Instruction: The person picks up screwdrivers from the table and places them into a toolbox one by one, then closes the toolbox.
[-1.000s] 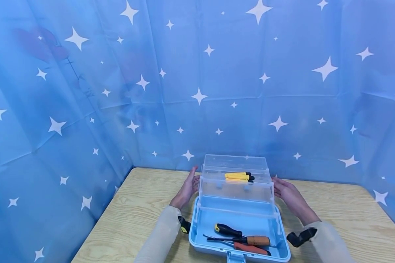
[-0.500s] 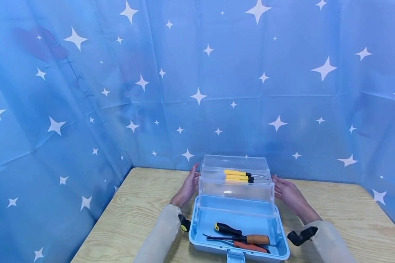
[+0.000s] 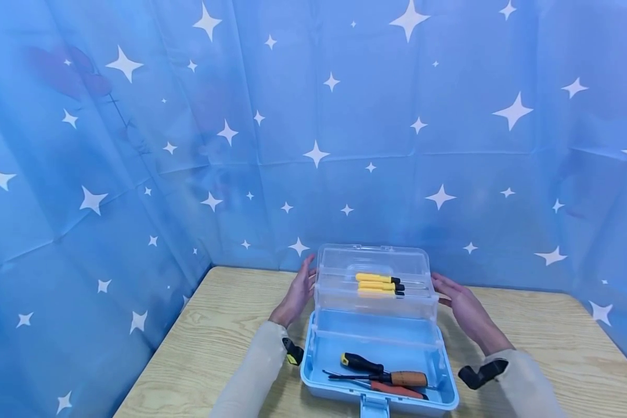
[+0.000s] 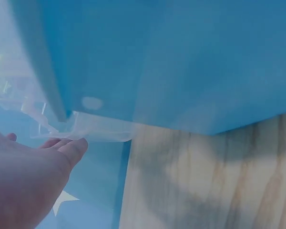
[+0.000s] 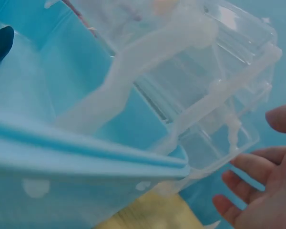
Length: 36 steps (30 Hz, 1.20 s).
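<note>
A light blue toolbox [image 3: 449,380] stands unfolded, its clear trays and lid [image 3: 339,252] raised at the back. Several yellow-handled screwdrivers [image 3: 376,278] lie in a clear tray. Lower in the blue base are a black-handled screwdriver [image 3: 360,363], an orange-brown-handled one [image 3: 409,379] and a red-handled tool [image 3: 397,391]. On the left of the clear part is my left hand [image 3: 296,296], fingertips close against it in the left wrist view. My right hand [image 3: 464,307] is at the other side, fingers extended; in the right wrist view one fingertip meets the clear plastic [image 5: 243,143].
The box rests on a wood-grain table [image 3: 204,342]. A blue curtain with white stars [image 3: 313,116] hangs behind and to the left of the table. The box's front latch [image 3: 374,406] hangs down near the bottom edge of the head view.
The clear lid at the back has shifted, and its top edge with small tabs now shows. Both hands stay beside it; the right hand's fingers look straighter and slightly higher.
</note>
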Available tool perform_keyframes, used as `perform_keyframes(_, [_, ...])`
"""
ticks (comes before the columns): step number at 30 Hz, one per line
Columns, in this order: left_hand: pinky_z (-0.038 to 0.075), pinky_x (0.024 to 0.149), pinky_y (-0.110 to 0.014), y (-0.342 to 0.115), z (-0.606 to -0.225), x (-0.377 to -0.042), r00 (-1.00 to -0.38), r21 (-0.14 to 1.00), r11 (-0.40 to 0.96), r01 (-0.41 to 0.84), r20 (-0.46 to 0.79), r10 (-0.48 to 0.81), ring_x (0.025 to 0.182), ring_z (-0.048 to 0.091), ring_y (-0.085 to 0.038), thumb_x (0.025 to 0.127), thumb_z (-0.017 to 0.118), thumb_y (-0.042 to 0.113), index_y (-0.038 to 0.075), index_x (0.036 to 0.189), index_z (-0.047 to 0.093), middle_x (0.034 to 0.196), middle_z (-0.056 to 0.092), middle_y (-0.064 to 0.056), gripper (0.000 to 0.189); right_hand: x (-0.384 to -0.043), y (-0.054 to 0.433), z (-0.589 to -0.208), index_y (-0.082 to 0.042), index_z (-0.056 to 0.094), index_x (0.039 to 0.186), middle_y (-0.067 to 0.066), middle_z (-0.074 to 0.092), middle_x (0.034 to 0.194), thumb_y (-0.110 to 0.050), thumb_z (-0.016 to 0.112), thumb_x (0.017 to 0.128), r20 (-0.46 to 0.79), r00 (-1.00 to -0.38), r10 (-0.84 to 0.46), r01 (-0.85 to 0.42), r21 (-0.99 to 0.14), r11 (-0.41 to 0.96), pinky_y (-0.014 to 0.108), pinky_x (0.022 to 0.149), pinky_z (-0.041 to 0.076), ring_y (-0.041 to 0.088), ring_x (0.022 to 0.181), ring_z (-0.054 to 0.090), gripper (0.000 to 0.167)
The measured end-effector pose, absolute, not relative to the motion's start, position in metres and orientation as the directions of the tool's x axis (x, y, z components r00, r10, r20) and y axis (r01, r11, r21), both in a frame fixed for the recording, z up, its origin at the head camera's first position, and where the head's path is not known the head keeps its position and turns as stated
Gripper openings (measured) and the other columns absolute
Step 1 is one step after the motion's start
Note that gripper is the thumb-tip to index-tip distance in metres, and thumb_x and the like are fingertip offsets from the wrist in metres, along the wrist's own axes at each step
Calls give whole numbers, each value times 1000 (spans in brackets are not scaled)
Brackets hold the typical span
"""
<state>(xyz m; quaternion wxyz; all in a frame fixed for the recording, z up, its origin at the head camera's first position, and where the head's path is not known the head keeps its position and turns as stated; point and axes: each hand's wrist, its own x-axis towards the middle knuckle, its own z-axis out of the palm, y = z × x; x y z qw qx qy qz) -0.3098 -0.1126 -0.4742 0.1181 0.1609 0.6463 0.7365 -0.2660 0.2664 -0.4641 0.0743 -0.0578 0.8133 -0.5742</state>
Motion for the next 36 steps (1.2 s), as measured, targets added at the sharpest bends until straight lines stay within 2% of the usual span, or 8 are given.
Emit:
perform_keyframes(6, [9, 122, -54, -114, -467, -309, -919, 989, -136, 53, 102, 382, 151, 11, -37, 104, 10, 57, 16, 160, -1, 161, 14, -23, 71, -263, 265, -458, -7, 13, 159, 22, 19, 162, -50, 25, 106, -42, -985, -169, -17, -943, 333, 64, 112, 29, 48, 143, 25, 69])
perform_keyframes(12, [9, 122, -55, -114, -465, -307, -918, 989, -122, 88, 128, 375, 152, 12, -35, 99, 15, 69, 18, 160, 2, 163, 14, -19, 81, -261, 265, -452, -7, 11, 159, 24, 19, 161, -50, 27, 106, -28, -985, -172, -25, -954, 300, 63, 114, 27, 49, 143, 25, 70])
perform_keyframes(16, [14, 118, -63, -115, -462, -307, -921, 987, -122, 107, 144, 363, 149, 18, -37, 102, 12, 63, 18, 161, 6, 162, 19, -18, 74, -259, 266, -448, -7, 8, 159, 25, 20, 161, -50, 28, 106, -2, -982, -187, -47, -964, 260, 46, 114, 36, 44, 141, 30, 72])
perform_keyframes(18, [16, 117, -64, -115, -461, -307, -921, 985, -129, 115, 154, 358, 147, 21, -38, 103, 10, 59, 18, 161, 6, 162, 20, -18, 70, -258, 267, -445, -6, 5, 159, 24, 20, 161, -50, 28, 106, 17, -981, -195, -65, -967, 245, 39, 113, 39, 36, 139, 36, 72])
perform_keyframes(21, [18, 116, -64, -115, -458, -307, -919, 982, -143, 124, 168, 356, 146, 22, -39, 104, 9, 56, 18, 161, 7, 162, 20, -18, 68, -257, 268, -442, -6, 3, 159, 25, 19, 161, -50, 29, 106, 41, -979, -201, -86, -971, 221, 33, 112, 40, 11, 130, 46, 74])
perform_keyframes(25, [15, 118, -63, -116, -454, -306, -915, 979, -159, 129, 180, 362, 147, 20, -40, 105, 7, 54, 16, 161, 6, 163, 18, -19, 67, -256, 269, -440, -4, 5, 159, 27, 16, 161, -49, 32, 106, 68, -976, -208, -103, -982, 161, 22, 107, 42, -12, 114, 47, 74])
perform_keyframes(32, [11, 121, -58, -118, -449, -302, -910, 971, -207, 122, 193, 367, 148, 18, -40, 106, 8, 49, 14, 160, 6, 162, 17, -23, 65, -256, 269, -441, 0, 9, 158, 30, 12, 159, -39, 36, 108, 148, -962, -229, -158, -987, 26, 12, 100, 43, -12, 116, 51, 69])
perform_keyframes(36, [10, 121, -58, -121, -450, -300, -900, 963, -230, 139, 220, 377, 148, 19, -41, 107, 7, 45, 14, 160, 6, 161, 17, -24, 62, -255, 270, -443, 2, 10, 157, 18, 23, 160, -35, 36, 108, 191, -951, -242, -190, -981, -31, 12, 100, 43, -9, 119, 52, 66])
